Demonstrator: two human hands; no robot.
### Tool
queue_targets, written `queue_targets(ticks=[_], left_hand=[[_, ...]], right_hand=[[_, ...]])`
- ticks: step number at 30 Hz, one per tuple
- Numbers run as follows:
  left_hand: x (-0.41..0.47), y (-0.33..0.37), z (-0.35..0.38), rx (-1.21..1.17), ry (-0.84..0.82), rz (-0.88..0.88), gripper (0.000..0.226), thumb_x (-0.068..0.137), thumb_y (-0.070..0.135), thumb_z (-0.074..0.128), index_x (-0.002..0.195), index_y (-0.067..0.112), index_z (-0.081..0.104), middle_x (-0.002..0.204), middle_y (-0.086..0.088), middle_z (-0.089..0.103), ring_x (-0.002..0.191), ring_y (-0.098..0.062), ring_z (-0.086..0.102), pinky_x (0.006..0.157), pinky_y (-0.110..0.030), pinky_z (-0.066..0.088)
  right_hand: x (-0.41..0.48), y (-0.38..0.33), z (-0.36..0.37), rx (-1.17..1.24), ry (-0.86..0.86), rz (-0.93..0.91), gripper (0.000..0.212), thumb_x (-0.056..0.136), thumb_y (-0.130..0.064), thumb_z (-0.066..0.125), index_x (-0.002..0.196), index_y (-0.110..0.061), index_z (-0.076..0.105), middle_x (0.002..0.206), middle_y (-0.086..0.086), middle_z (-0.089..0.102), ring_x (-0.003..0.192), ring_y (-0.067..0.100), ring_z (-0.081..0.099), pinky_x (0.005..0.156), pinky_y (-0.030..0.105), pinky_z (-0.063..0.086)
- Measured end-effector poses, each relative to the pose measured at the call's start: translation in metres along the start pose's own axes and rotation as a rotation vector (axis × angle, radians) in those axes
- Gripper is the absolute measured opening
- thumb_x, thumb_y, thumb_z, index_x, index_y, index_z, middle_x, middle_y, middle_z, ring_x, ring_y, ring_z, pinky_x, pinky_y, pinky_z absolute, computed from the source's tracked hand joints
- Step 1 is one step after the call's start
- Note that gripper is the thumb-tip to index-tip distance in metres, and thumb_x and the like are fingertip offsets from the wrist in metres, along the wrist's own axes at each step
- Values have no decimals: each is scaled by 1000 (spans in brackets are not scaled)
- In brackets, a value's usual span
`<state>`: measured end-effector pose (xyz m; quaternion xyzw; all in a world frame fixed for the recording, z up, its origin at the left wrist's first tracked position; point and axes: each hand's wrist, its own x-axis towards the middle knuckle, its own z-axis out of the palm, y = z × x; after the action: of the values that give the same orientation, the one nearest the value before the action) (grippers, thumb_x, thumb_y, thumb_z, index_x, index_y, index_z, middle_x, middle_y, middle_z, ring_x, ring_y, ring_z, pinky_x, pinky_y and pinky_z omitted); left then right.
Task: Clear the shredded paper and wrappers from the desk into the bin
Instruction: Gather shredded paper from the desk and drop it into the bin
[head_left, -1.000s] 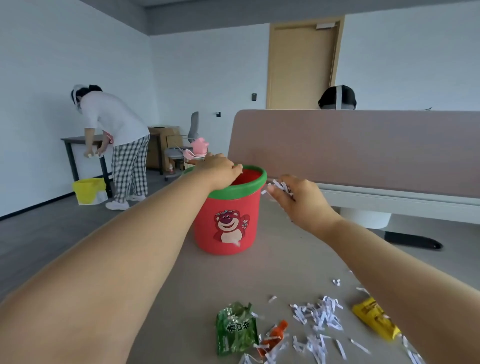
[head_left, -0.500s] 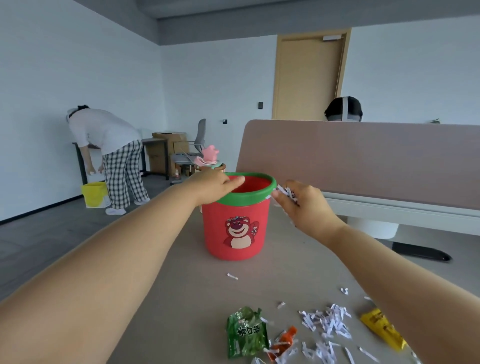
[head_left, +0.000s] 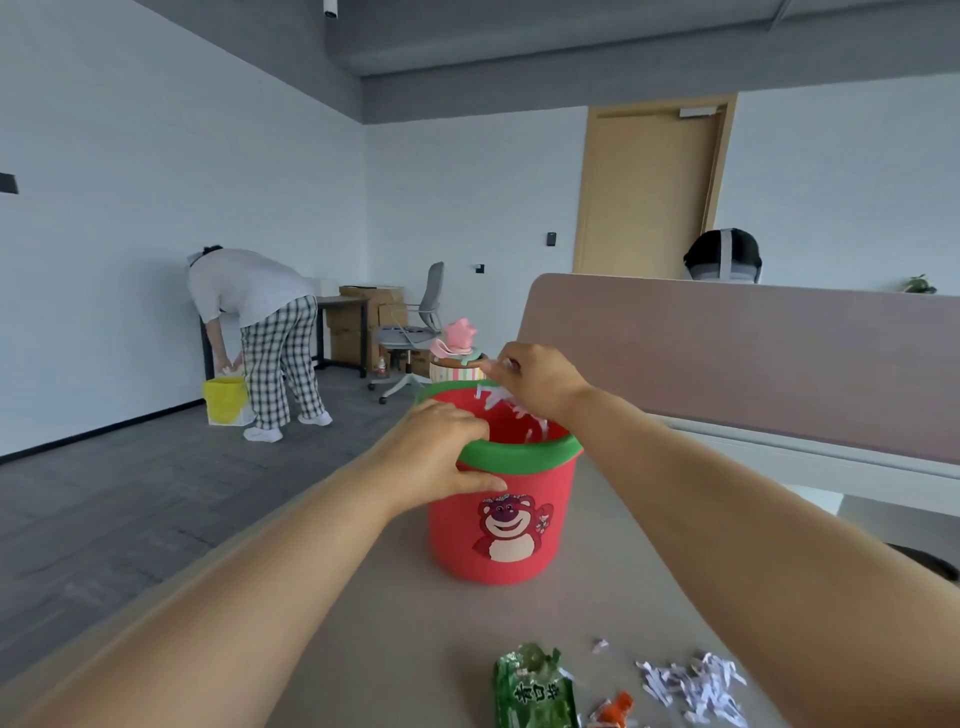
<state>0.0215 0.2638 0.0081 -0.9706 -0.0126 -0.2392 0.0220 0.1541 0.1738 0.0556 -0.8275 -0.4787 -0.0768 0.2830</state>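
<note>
A red bin (head_left: 563, 512) with a green rim and a bear sticker stands on the desk (head_left: 395, 639). My left hand (head_left: 447, 452) grips its near-left rim, thumb on the outer wall. Directly above the bin's opening is my right hand (head_left: 537, 382), its fingers curled round shredded paper, while white strips (head_left: 496, 400) fall from it into the bin. Near the desk's front edge lie a green wrapper (head_left: 535, 686), an orange wrapper (head_left: 618, 709) and a pile of shredded paper (head_left: 691, 686). One stray scrap (head_left: 600, 644) lies beside them.
A brown divider panel (head_left: 753, 353) borders the desk on the right, with a person's head (head_left: 722, 254) behind it. A striped cup with a pink toy (head_left: 457, 348) stands behind the bin. On the floor at left, a person (head_left: 260, 322) bends over a yellow bin (head_left: 226, 397).
My right hand has moved left from beside the bin to above its opening, and paper strips now fall from it. The left hand stays on the rim. The view has tilted upward.
</note>
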Motion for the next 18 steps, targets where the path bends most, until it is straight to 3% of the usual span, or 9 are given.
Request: queue_targets(ticks=[3,5,8,10,11,13,16,18], left_hand=[[-4,-2,2,122,59,-56,53,75,62,55,107,19,57,108,4,60,109,-15,49,100,-30,28],[-6,-2,6,122,104,-74,54,75,61,56,110,20,56,112,5,59,112,-15,49,101,-30,28],[-8,-1,12,84,163,-85,51,74,59,59,107,20,57,110,5,60,111,-17,50,98,-29,28],[-9,0,14,58,179,-92,50,74,59,60,106,20,57,109,5,60,110,-17,51,97,-29,29],[-9,1,14,57,181,-96,50,74,59,60,106,20,57,109,5,60,110,-16,50,97,-28,29],[-9,2,15,64,187,-106,50,74,58,59,107,20,56,110,5,60,110,-16,50,97,-27,28],[-9,3,14,54,187,-123,50,74,57,60,107,20,56,110,5,60,111,-16,49,96,-27,27],[-8,4,14,44,183,-120,49,74,56,61,107,20,57,109,5,60,110,-16,50,96,-26,27]], right_hand=[[6,-2,4,-60,-155,23,42,87,-46,51,109,-11,62,116,9,62,109,25,55,92,32,42],[2,-4,3,-34,-164,27,41,90,-43,47,113,-12,61,123,9,59,114,25,52,94,30,39],[-4,-6,5,24,-220,90,37,98,-21,29,122,-2,50,134,18,49,122,30,45,98,29,34],[-3,-2,6,72,-197,80,34,96,-11,27,114,2,52,120,21,60,107,29,55,85,25,44],[-2,0,6,75,-179,65,29,93,-8,29,105,-1,54,105,18,68,90,26,59,71,22,47],[-2,5,6,53,-105,36,16,90,-8,41,89,-11,56,76,6,69,64,14,57,59,20,45],[-5,10,7,-1,-15,-21,16,88,-23,56,73,-16,58,57,-5,60,53,5,54,56,17,44],[-7,11,5,-10,-8,-25,27,92,-30,46,74,-17,62,64,-4,62,61,10,56,69,27,47]])
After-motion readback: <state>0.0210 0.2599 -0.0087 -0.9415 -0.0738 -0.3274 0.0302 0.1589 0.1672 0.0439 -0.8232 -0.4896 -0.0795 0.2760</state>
